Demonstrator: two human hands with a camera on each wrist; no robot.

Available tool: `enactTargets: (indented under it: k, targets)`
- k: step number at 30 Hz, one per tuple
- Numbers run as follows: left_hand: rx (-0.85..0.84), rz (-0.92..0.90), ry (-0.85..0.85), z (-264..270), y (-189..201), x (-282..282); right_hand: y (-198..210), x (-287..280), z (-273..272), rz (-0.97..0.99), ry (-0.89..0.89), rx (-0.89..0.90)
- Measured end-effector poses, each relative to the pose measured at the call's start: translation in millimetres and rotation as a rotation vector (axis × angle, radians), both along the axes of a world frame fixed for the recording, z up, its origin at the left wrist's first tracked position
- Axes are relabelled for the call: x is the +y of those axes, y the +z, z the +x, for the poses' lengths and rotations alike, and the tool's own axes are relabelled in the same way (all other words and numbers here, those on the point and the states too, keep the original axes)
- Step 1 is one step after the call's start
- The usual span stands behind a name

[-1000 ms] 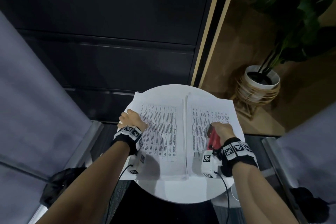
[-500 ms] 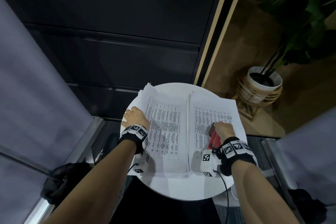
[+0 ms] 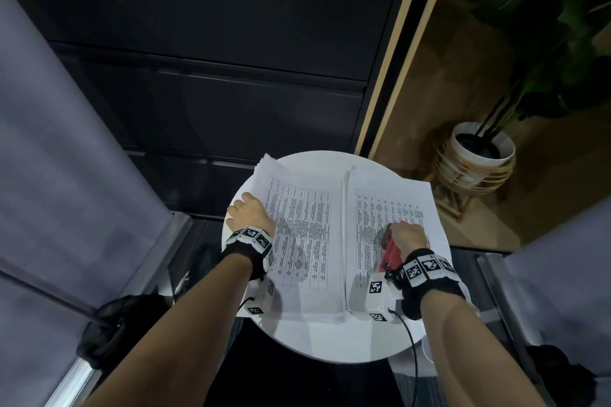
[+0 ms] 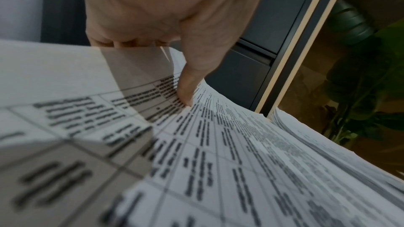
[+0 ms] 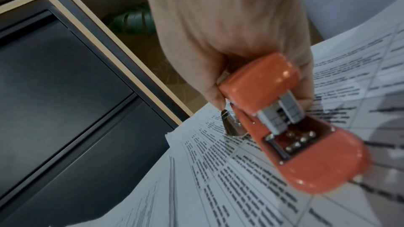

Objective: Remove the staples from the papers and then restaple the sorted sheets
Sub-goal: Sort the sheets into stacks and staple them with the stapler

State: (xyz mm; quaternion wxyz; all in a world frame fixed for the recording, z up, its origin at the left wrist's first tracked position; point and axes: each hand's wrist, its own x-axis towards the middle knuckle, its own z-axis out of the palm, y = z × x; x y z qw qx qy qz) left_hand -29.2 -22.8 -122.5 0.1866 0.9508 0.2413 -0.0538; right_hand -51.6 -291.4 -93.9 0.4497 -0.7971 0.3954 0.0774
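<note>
Two stacks of printed sheets lie side by side on a round white table [image 3: 330, 337]. My left hand [image 3: 249, 211] grips the left stack [image 3: 304, 224] at its left edge. In the left wrist view the thumb [image 4: 186, 92] presses on the top sheet [image 4: 218, 161] and the fingers curl under the edge. My right hand [image 3: 408, 236] hovers over the right stack [image 3: 390, 201] and holds a red stapler [image 3: 391, 254]. In the right wrist view the right hand [image 5: 229, 40] has its fingers wrapped round the stapler [image 5: 295, 144], whose metal tip hangs just above the paper [image 5: 240, 187].
A dark cabinet [image 3: 215, 59] stands behind the table. A potted plant [image 3: 479, 148] in a wicker stand sits on the floor at the right. Grey upholstered seats [image 3: 49, 175] flank the table on both sides. A black cable [image 3: 413, 340] runs from my right wrist.
My left hand has shifted along the left stack's edge and lifted its far left corner. The right hand with the stapler has stayed nearly in place.
</note>
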Motion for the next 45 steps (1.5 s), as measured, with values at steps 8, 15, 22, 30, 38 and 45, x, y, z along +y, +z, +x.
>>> enactTargets:
  k: [8,15,22,30,38,45]
  targets:
    - [0.040,-0.086,0.071,6,8,9,-3,-1,2,-0.008,0.003,0.017]
    - [-0.060,-0.299,-0.045,3,7,20,1,-5,-1,0.147,-0.080,-0.006]
    - [-0.150,-0.956,0.009,2,18,57,22,5,-9,0.914,-0.200,-0.174]
    - [-0.127,-1.187,-0.070,-9,59,68,59,76,-12,0.653,0.400,-0.222]
    - [-0.575,-1.137,-0.238,-15,134,57,105,101,-12,0.479,0.419,-0.704]
    - [-0.624,-1.293,-0.211,-17,146,54,112,96,-14,0.380,0.418,-0.794]
